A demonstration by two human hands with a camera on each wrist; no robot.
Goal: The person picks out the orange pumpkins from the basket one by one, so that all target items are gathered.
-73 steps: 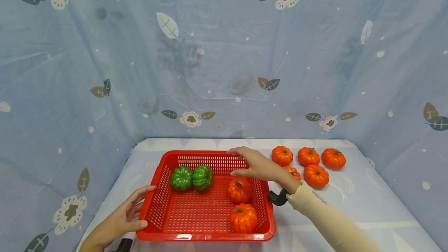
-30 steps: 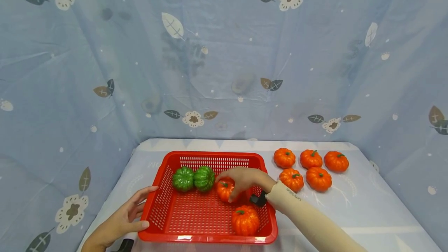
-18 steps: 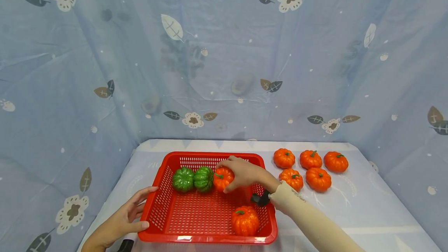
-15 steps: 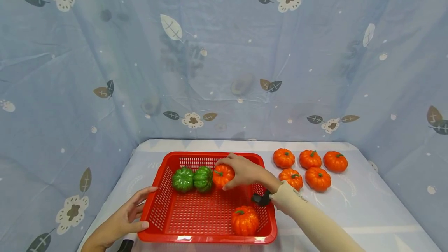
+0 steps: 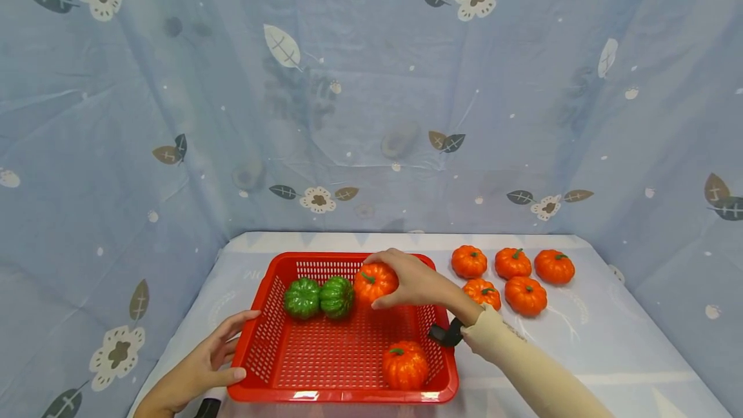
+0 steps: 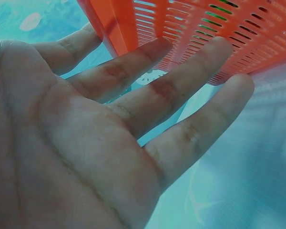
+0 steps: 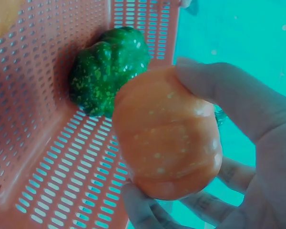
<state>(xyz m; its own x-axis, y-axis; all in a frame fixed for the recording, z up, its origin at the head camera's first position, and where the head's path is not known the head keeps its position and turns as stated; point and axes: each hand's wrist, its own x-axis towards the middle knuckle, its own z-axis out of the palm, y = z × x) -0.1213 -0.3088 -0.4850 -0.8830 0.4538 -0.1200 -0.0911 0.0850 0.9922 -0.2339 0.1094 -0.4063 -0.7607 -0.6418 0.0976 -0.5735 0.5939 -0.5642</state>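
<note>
At the lower left of the head view, the left hand (image 5: pixel 194 373) lies with straight, relaxed fingers (image 6: pixel 181 90) against the near left corner of the red slotted plastic basket (image 5: pixel 273 276), holding nothing. To its right, in the basket's far left part, sit two small green ribbed toy pumpkins (image 5: pixel 318 297). Right of them the right hand (image 5: pixel 415 282) grips a small orange ribbed toy pumpkin (image 5: pixel 375 281), fingers curled over it and thumb beneath, held just beside the nearer green one, stem tilted left, above the basket floor near the far wall.
</note>
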